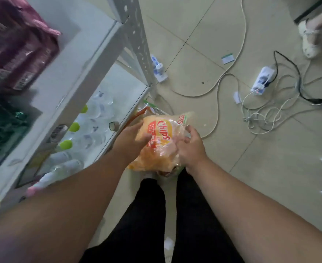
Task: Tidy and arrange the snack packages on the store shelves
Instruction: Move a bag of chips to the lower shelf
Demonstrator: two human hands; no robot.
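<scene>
An orange chips bag (161, 145) with red lettering is held in front of me above the floor, just right of the white shelf unit (91, 59). My left hand (130, 141) grips its left side with the thumb on the front. My right hand (189, 147) grips its right edge, fingers curled into the crinkled plastic. Dark red snack packages (17, 48) stand on the upper shelf at the left, and green packages (2, 122) sit below them. More packages (147, 110) peek out behind the bag near the shelf's foot.
Clear bottles with green caps (84, 133) lie on the lower shelf. A roll of tape (114, 126) rests on its edge. Power strips (262, 80) and tangled cables (270, 111) cover the tiled floor to the right. Another person's sandalled foot (309, 38) is at the top right.
</scene>
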